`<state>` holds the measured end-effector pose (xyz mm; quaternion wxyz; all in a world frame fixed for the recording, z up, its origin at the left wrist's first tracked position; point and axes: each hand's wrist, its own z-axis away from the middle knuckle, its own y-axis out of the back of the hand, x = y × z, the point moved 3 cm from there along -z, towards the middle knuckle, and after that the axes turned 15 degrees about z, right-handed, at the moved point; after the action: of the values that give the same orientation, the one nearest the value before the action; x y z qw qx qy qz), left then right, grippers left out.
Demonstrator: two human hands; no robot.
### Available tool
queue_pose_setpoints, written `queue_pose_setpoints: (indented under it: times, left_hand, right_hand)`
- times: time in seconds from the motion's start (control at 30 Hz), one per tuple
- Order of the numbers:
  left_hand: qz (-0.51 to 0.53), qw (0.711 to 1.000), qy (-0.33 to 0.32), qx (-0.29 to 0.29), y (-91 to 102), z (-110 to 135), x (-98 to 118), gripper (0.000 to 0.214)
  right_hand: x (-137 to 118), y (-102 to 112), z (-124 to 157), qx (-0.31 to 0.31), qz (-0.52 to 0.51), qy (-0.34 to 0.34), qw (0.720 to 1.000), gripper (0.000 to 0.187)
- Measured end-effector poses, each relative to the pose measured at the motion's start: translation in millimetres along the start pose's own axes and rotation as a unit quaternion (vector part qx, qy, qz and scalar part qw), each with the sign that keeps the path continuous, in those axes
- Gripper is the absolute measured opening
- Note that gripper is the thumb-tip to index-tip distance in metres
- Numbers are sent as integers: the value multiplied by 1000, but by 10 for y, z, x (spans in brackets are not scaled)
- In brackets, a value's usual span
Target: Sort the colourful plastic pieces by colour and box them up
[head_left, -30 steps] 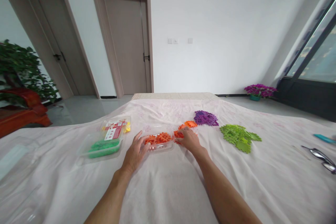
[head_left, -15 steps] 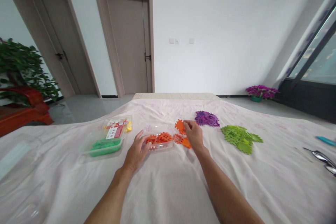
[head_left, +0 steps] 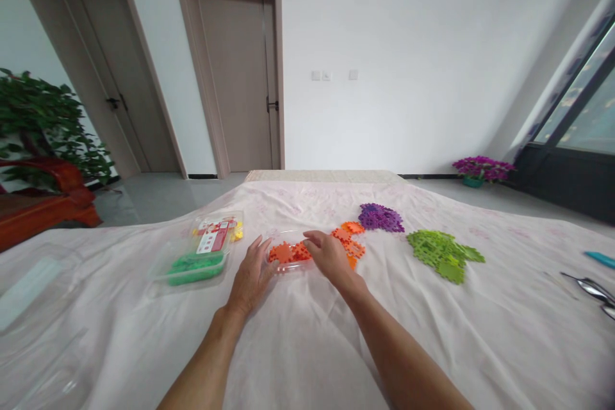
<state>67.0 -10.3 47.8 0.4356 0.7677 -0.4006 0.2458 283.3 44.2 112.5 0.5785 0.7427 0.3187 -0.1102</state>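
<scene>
A clear plastic box (head_left: pixel 294 268) holds several orange gear-edged plastic pieces (head_left: pixel 282 252). My left hand (head_left: pixel 252 274) grips the left end of this box, thumb at the near side and fingers along the far side. Above its right end is my right hand (head_left: pixel 329 255), fingers bent and thumb a little apart, with no piece visible between them. Just beyond that hand, more orange gear-edged pieces (head_left: pixel 353 247) lie loose on the cloth, partly covered by it.
Purple pieces (head_left: pixel 381 218) and lime green pieces (head_left: pixel 444 253) lie in piles to the right. Labelled clear boxes with green pieces (head_left: pixel 195 267) and yellow pieces (head_left: pixel 237 230) stand left. Glasses (head_left: pixel 593 289) rest at far right, a clear plastic lid (head_left: pixel 29 288) at far left.
My right hand has moved left from the loose orange pieces to over the box. The orange piece it pinched no longer shows in its fingers. My left hand stays at the box.
</scene>
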Motion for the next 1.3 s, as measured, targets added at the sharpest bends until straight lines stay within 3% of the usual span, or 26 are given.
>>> queue_pose_setpoints:
  times: [0.13, 0.27, 0.5, 0.7, 1.1, 1.2, 1.3]
  left_hand:
    - [-45, 998, -42, -11, 12, -7, 96, 49]
    - [-73, 993, -80, -47, -15, -12, 153, 35]
    - [-83, 993, -81, -32, -45, -30, 144, 27]
    - [-105, 991, -76, -8, -48, -31, 164, 26]
    - [-79, 995, -65, -6, -52, -31, 141, 27]
    - [-76, 995, -61, -8, -52, -32, 138, 29]
    - [-78, 995, -58, -14, -54, -33, 139, 30]
  right_hand:
    - [75, 114, -39, 10, 60, -8, 998, 34]
    - [319, 301, -127, 13, 128, -40, 991, 32]
    - [770, 396, -124, -119, 264, -85, 953, 20]
    - [766, 279, -46, -195, 330, -42, 923, 53]
    - [694, 308, -46, -163, 376, -22, 912, 32]
    - [681, 417, -79, -122, 353, -55, 926, 30]
    - [671, 539, -131, -37, 280, -77, 956, 33]
